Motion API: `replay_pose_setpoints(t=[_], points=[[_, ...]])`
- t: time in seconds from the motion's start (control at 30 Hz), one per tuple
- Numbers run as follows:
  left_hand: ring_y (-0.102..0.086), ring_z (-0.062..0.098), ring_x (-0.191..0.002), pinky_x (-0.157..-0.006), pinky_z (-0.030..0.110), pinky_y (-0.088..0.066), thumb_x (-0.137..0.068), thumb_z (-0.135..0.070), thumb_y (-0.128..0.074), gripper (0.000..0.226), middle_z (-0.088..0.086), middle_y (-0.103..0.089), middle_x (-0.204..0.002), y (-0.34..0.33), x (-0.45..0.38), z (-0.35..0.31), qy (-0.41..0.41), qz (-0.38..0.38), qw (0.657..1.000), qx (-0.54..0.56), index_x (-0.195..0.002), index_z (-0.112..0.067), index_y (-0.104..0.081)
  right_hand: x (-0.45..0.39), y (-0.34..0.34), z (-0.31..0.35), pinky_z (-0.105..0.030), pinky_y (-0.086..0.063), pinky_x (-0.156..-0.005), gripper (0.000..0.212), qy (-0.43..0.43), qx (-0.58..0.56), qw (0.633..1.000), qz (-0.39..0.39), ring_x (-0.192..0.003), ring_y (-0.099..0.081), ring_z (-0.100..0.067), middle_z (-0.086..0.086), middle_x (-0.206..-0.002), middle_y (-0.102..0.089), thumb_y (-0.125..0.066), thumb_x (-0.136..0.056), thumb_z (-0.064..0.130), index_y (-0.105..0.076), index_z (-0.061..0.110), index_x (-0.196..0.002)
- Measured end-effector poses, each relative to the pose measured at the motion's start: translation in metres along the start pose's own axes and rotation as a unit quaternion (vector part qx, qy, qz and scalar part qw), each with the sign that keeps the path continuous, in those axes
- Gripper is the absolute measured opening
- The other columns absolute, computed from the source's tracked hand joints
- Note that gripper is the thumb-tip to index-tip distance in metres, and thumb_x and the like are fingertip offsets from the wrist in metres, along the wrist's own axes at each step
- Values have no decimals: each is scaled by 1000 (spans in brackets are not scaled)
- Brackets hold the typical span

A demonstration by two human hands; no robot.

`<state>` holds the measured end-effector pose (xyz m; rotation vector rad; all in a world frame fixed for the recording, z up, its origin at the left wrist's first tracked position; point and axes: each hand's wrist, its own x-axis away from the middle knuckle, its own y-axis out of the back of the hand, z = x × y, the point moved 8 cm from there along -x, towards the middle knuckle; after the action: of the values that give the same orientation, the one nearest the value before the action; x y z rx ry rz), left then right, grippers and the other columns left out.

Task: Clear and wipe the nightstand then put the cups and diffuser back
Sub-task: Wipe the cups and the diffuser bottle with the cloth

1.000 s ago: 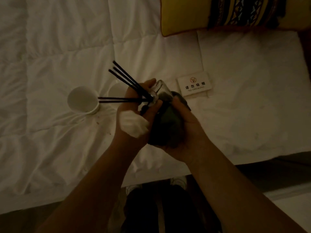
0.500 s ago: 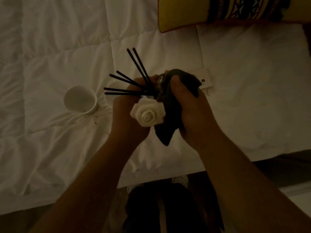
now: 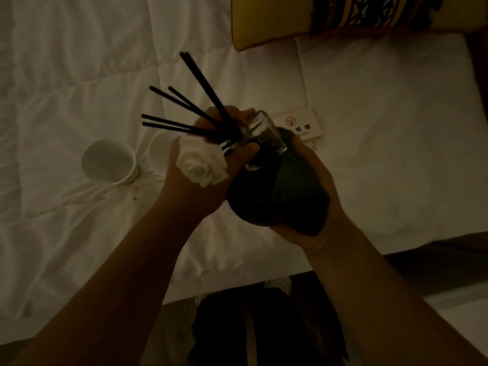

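Over the white bed, my left hand (image 3: 211,180) grips the neck of a glass reed diffuser (image 3: 264,136); its black reeds (image 3: 190,101) fan up and left, and a white rose ornament (image 3: 200,165) hangs at the neck. My right hand (image 3: 317,191) cups a dark cloth (image 3: 277,196) under and around the bottle's base. Two white cups rest on the duvet to the left: one in full view (image 3: 108,161), the other (image 3: 158,154) partly hidden behind my left hand.
A white no-smoking sign card (image 3: 303,124) lies on the bed just beyond the diffuser. A yellow patterned cushion (image 3: 330,17) sits at the top right. The bed edge (image 3: 264,276) runs below my hands, with dark floor and my legs beneath.
The cloth, earlier wrapped over the bottle's top by my right hand, has slid down to the base, baring the glass. The reeds have swung more upright.
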<state>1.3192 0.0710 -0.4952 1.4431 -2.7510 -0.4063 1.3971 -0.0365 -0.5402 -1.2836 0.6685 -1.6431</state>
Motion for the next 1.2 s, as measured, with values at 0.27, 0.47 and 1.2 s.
replay_pose_setpoints(t=[0.27,0.47,1.2], points=[[-61,-13,-90,-75,8,-49,-86,-14,-70,31,-17,-62,-100,-13,-19,53,66,-10,991,-119,-115,-14,-59,24,36,4,-41,-53,-88,40,30,-58,997,-49,-115,-62,-29,-11,-124,-65,-66,-83,34,-70,13,-116],[-58,-18,-79,-69,2,-44,-81,-7,-73,33,-17,-63,-94,-17,-17,103,150,-35,981,-117,-111,-17,-63,38,69,32,-44,-53,-92,47,69,-19,994,-81,-116,-61,-30,-11,-125,-65,-71,-74,41,-72,17,-114],[-3,32,-147,-116,48,-10,-87,-22,-62,78,11,-13,-159,-149,-44,98,187,99,894,-394,-150,-16,-16,35,114,115,-45,-46,-101,40,159,-33,973,-166,-111,-64,-27,-6,-116,-69,-66,-77,42,-74,22,-111]])
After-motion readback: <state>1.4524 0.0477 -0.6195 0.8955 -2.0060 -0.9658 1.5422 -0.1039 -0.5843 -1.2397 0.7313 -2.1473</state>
